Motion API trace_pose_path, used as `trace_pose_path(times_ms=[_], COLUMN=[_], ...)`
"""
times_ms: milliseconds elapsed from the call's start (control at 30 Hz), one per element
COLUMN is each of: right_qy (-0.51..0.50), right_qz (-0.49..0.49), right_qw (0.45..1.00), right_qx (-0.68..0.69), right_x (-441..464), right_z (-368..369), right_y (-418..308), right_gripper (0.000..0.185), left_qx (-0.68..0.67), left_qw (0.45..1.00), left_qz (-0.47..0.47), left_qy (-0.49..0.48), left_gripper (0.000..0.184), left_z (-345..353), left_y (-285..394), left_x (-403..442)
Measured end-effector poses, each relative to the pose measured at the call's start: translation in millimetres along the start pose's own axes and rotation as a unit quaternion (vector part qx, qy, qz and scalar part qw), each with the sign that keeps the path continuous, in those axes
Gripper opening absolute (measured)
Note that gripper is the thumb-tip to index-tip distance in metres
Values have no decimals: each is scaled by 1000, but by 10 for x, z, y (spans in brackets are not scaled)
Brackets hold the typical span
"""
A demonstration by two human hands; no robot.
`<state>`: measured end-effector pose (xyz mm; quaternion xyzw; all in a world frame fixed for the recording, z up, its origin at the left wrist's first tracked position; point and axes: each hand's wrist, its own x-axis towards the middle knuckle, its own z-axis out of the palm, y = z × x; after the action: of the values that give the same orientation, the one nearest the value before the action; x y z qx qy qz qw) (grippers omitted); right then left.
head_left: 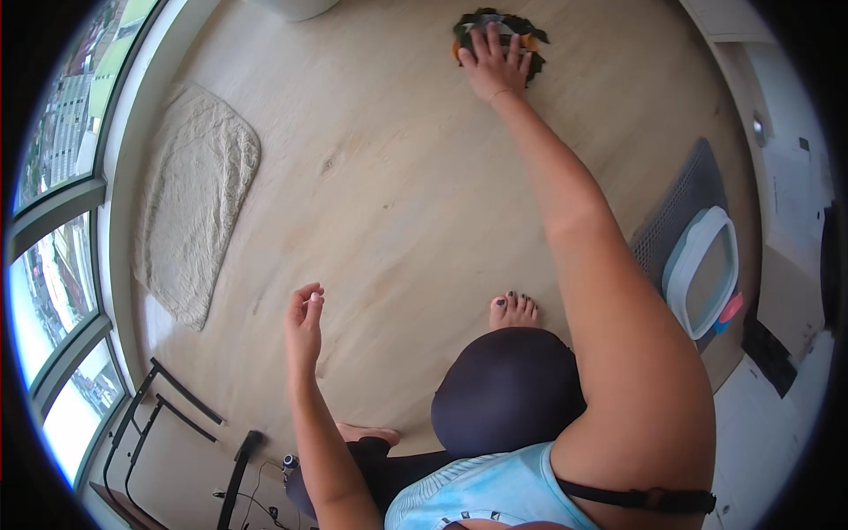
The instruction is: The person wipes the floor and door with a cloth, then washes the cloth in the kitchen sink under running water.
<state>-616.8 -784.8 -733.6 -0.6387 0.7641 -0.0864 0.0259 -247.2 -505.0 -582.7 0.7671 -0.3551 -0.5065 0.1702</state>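
My right hand (497, 69) is stretched far forward, pressing down on a crumpled cloth-like thing (484, 16) on the floor. That thing is dark green with orange and whitish patches; my palm and fingers cover its middle. The fingers of this hand are spread flat over it. My left hand (305, 327) hangs in the air above the floor, fingers loosely curled, with nothing visible in it.
Around me spreads a pale wood-look floor (380, 203). A beige fluffy mat (199, 203) lies by the windows at left. On the right are a grey mat (680, 199) and a white-rimmed basin (676, 283). Black metal frame bars (190, 391) stand at lower left.
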Motion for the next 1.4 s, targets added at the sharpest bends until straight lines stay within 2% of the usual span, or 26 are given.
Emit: trace_pose_path(times_ms=[67,167,233,267,333,367,400,467,533,600,667,700,767,833,867,933,1000,1033,1067,1133,1167,1200,1267,1300,1333,1400], right_qy=[-52,-150,-204,-219,-274,-204,-188,-137,-104,-95,-58,-20,-45,-112,-154,-155,-169,-187,-155,-87,-59,-49,-55,-53,-49,-31], right_qz=[-202,-493,-598,-585,-462,-388,-299,-38,312,471,315,207,-52,-286,-396,-511,-442,-358,-269,-100,1,91,307,372,385,218], right_qw=[977,849,763,768,831,896,936,984,944,877,947,978,997,947,901,842,878,912,951,988,996,991,949,926,921,975], right_qx=[31,117,138,144,142,75,10,-103,-34,-20,-28,-14,-37,92,93,71,75,65,-9,-81,-70,-79,-35,-28,-12,-13], right_x=[-765,-2537,-3250,-3273,-2852,-2525,-2240,-1669,-866,-156,150,158,-243,-1215,-1721,-2176,-1958,-1564,-1186,-405,-35,351,1070,1355,1591,1871], right_z=[-89,-232,-234,-290,-602,-784,-877,-768,-705,-712,-585,-440,-387,-409,-403,-423,-500,-656,-723,-616,-533,-546,-434,-443,-371,-137], right_y=[-612,-861,-268,52,747,1101,1503,2475,3203,3080,2463,2123,1216,554,462,694,1144,1407,1728,2465,2785,2965,3075,2859,2549,1718], right_gripper=[51,48,48,48,50,52,53,56,62,62,61,60,55,53,53,52,50,50,49,49,49,51,55,54,54,51], left_qx=[-10,-1,76,86,132,122,123,180,181,234,257,265,267,268,274,350,388,427,426,412,442,440,504,510,514,524], left_qw=[1000,999,996,994,990,991,991,982,983,969,965,962,960,955,953,927,914,900,901,904,889,890,863,859,858,852], left_qz=[15,37,55,63,57,50,50,46,37,79,47,57,73,103,102,115,94,71,68,112,114,111,20,8,-9,16], left_qy=[-1,-5,-7,-13,-5,-10,-17,24,9,28,15,32,50,81,83,74,68,51,52,33,33,43,-14,-30,-15,-13], left_gripper=[26,25,24,24,24,24,24,24,26,30,35,38,40,48,48,56,58,61,61,67,73,73,78,79,79,84], left_z=[84,179,241,247,360,391,442,558,638,814,894,939,1029,1096,1063,1023,1024,1027,1050,1114,1124,1148,1139,1139,1148,1201], left_y=[93,251,394,509,653,643,605,495,415,418,506,483,573,666,665,657,695,688,602,413,419,520,723,784,785,740], left_x=[147,374,485,500,469,482,457,487,510,514,498,535,612,672,685,812,835,801,785,811,787,776,768,776,789,805])
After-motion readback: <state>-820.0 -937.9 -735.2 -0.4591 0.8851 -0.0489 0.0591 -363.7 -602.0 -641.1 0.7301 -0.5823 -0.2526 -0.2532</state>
